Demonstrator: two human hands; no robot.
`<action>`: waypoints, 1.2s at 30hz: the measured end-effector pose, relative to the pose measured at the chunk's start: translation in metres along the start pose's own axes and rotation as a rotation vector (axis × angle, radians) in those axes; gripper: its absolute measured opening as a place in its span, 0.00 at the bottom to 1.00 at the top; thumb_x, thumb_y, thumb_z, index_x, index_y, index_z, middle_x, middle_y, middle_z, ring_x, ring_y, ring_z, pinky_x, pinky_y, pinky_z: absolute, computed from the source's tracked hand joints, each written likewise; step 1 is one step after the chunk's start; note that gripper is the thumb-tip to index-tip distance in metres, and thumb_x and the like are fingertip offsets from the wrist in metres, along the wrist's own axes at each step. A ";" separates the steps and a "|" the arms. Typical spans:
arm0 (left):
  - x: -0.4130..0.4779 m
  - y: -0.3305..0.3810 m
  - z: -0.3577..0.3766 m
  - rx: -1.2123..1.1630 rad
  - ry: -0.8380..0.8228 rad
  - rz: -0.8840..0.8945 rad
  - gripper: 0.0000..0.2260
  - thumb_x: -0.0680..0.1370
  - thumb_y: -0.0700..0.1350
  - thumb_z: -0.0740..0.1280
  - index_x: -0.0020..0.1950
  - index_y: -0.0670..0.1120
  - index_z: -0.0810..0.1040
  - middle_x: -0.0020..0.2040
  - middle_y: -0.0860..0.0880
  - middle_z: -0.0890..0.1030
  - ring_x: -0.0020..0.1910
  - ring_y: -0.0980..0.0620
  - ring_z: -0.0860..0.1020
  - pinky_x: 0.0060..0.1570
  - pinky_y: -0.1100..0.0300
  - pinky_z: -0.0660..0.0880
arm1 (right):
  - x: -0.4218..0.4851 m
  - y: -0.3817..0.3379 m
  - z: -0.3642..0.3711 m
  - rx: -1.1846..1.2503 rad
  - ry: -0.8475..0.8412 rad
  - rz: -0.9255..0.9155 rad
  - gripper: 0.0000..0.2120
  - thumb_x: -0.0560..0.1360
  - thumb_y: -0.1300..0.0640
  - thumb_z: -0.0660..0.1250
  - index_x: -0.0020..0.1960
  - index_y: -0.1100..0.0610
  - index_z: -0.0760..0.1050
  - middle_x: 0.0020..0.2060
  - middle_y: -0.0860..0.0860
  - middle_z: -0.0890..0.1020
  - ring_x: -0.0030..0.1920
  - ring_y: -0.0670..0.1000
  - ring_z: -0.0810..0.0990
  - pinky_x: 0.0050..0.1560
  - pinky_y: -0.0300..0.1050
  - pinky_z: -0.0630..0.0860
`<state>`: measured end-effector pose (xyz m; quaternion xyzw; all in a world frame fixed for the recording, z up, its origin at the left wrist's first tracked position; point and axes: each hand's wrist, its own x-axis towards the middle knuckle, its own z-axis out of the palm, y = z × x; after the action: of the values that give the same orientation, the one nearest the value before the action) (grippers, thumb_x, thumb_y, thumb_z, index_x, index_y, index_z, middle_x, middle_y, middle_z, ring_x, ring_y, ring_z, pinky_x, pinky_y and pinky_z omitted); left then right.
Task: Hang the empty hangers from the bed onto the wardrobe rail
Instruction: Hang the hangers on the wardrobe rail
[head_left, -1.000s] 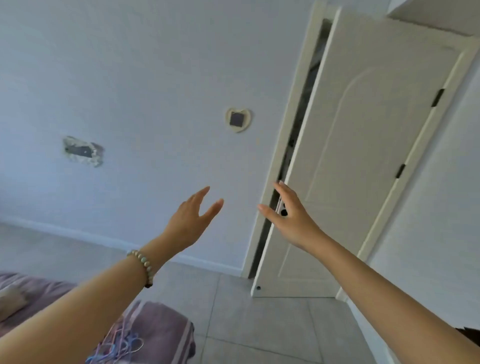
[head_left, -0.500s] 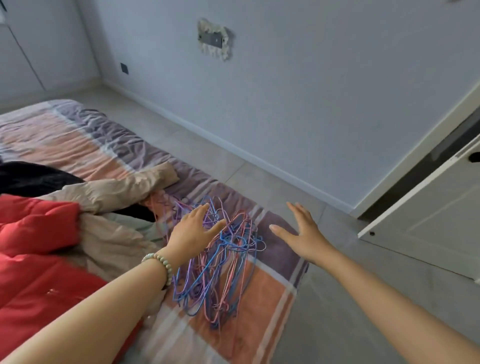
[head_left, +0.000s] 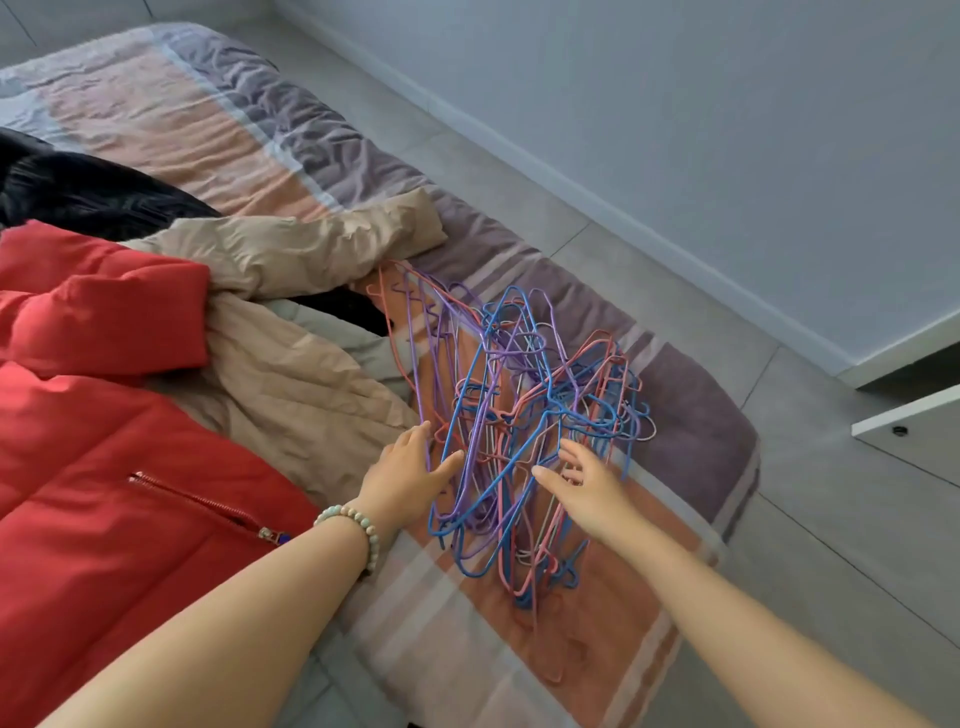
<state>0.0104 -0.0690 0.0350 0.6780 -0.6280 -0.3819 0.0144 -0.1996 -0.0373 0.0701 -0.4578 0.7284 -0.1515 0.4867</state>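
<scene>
A tangled heap of blue, purple and pink wire hangers (head_left: 519, 410) lies on the striped bed (head_left: 691, 431) near its foot corner. My left hand (head_left: 408, 480), with a bead bracelet on the wrist, reaches over the heap's left edge with fingers spread. My right hand (head_left: 584, 483) hovers at the heap's near right side, fingers straight, tips at the wires. Neither hand grips a hanger. The wardrobe rail is out of view.
A red padded jacket (head_left: 104, 415), a beige coat (head_left: 291, 322) and a black garment (head_left: 78, 192) lie on the bed to the left. Grey tiled floor (head_left: 831, 519) runs along the bed's right side. A white door's lower edge (head_left: 914, 410) shows at the right.
The view swung down from the wall and door to the bed. Both hands came down and closer together, reaching the hanger heap.
</scene>
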 end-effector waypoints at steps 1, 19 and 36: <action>0.006 -0.006 0.006 -0.035 -0.007 -0.009 0.33 0.77 0.63 0.57 0.76 0.47 0.55 0.75 0.48 0.63 0.72 0.47 0.63 0.68 0.49 0.65 | 0.008 0.002 0.010 0.046 -0.007 0.015 0.29 0.76 0.51 0.66 0.74 0.55 0.60 0.71 0.52 0.67 0.66 0.51 0.70 0.62 0.45 0.69; 0.037 -0.026 0.044 -0.917 0.128 -0.159 0.06 0.79 0.44 0.63 0.53 0.45 0.78 0.49 0.39 0.82 0.49 0.39 0.81 0.52 0.41 0.78 | 0.060 -0.019 0.092 0.538 -0.073 0.093 0.22 0.80 0.64 0.59 0.73 0.60 0.61 0.41 0.50 0.81 0.39 0.47 0.79 0.51 0.45 0.77; -0.023 0.059 -0.015 -0.838 0.228 0.061 0.08 0.82 0.43 0.57 0.47 0.48 0.73 0.37 0.51 0.78 0.30 0.52 0.74 0.33 0.61 0.71 | -0.011 -0.066 0.012 0.840 -0.136 -0.003 0.15 0.79 0.65 0.60 0.66 0.58 0.68 0.40 0.55 0.80 0.28 0.48 0.80 0.32 0.40 0.79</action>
<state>-0.0294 -0.0680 0.0866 0.6324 -0.4328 -0.5260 0.3688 -0.1538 -0.0610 0.1140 -0.2300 0.5690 -0.4053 0.6776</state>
